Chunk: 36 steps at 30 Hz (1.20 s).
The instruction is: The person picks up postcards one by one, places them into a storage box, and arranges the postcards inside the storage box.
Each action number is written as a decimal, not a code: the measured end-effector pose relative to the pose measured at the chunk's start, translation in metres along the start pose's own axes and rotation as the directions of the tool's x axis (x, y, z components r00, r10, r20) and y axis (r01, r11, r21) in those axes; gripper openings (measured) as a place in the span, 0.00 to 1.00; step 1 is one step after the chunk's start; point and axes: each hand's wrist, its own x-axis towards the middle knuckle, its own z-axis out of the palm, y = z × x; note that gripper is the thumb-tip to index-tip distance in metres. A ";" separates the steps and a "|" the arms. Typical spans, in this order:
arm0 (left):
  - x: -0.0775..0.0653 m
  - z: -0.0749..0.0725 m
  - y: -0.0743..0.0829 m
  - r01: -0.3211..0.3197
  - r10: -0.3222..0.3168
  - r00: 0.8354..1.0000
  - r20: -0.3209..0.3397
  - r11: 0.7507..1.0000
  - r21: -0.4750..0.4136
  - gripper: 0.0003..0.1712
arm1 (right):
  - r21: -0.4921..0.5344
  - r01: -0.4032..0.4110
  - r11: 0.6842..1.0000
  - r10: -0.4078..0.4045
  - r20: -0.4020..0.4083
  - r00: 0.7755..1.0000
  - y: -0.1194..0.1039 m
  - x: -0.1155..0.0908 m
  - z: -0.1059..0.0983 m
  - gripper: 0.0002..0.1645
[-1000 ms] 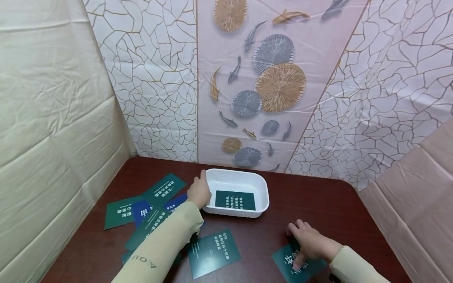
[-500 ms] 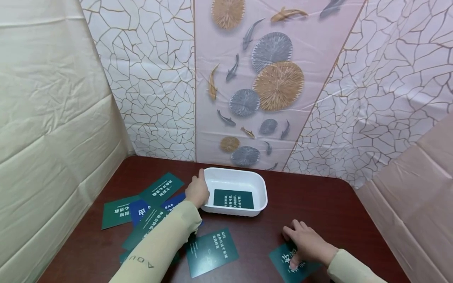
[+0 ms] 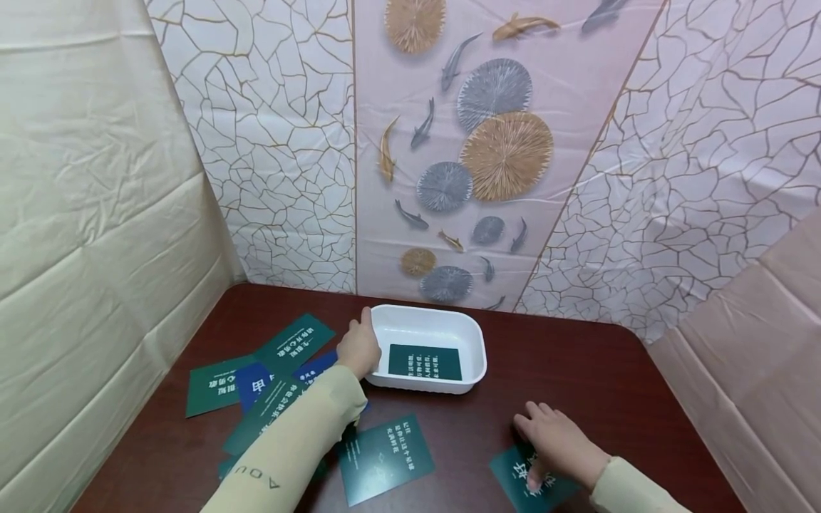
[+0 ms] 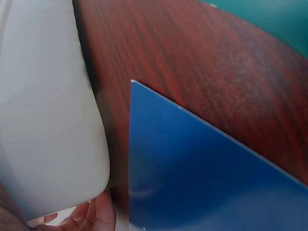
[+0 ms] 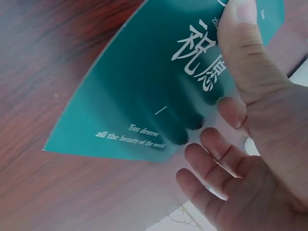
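My left hand (image 3: pixel 359 349) grips the left side of a white plastic tray (image 3: pixel 426 385), its fingers bent at the tray's corner in the left wrist view. Inside the tray lies a green card (image 3: pixel 425 362) with white characters. At the right, my right hand (image 3: pixel 561 445) is over another green printed card (image 5: pixel 130 96). Its thumb rests on the card's printed face. The other fingers, slightly bent and spread, reach past the card's edge, and their dark reflections show on its glossy surface.
Several overlapping green cards (image 3: pixel 295 345) and blue cards (image 3: pixel 253 381) spread over the left of the dark red table (image 3: pixel 577 356), partly hidden by my left sleeve. A single green card (image 3: pixel 388 459) lies in front of the tray. A patterned cloth (image 3: pixel 449 235) hangs behind the table.
Almost nothing differs. My right hand has shifted very slightly over the card, with its thumb still on it. The left hand and the tray keep their places.
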 end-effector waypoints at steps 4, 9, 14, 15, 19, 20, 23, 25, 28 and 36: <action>-0.001 -0.002 0.001 0.003 -0.003 1.000 0.005 1.000 0.008 0.48 | 0.022 0.012 1.000 -0.012 -0.001 1.000 0.001 0.000 0.001 0.51; 0.000 -0.001 0.000 0.009 -0.009 1.000 0.002 1.000 0.001 0.48 | 0.019 0.022 1.000 -0.023 0.008 1.000 0.005 0.000 0.002 0.52; 0.001 0.001 -0.001 0.005 -0.005 1.000 0.001 1.000 0.011 0.48 | 0.010 0.039 0.999 -0.039 0.004 0.999 0.009 0.000 0.005 0.52; 0.001 0.002 -0.001 0.004 -0.004 1.000 0.000 1.000 0.014 0.48 | 0.012 0.042 0.999 -0.042 0.000 0.999 0.010 0.000 0.005 0.51; 0.001 0.001 0.000 0.000 0.000 1.000 -0.005 1.000 0.009 0.48 | 0.036 0.046 0.998 -0.046 -0.016 0.999 0.013 -0.002 0.008 0.46; 0.001 0.001 0.000 0.000 0.000 1.000 -0.006 1.000 0.008 0.48 | 0.047 0.047 0.998 -0.047 -0.018 0.999 0.013 -0.003 0.008 0.45; 0.001 0.001 0.000 0.004 -0.004 1.000 -0.005 1.000 0.005 0.49 | 0.092 0.048 0.995 -0.047 -0.019 0.999 0.014 -0.006 0.009 0.43; 0.001 0.002 -0.001 0.007 -0.007 1.000 -0.004 1.000 0.008 0.49 | 0.120 0.045 0.992 -0.044 -0.014 0.999 0.014 -0.008 0.010 0.42; 0.002 0.003 -0.002 0.008 -0.008 1.000 -0.003 1.000 0.009 0.49 | 0.148 0.024 0.989 -0.024 0.003 1.000 0.015 -0.010 0.011 0.41; 0.004 0.006 -0.003 -0.004 0.004 1.000 -0.007 1.000 0.009 0.50 | 0.180 -0.012 0.984 0.012 -0.003 1.000 0.016 -0.013 0.011 0.41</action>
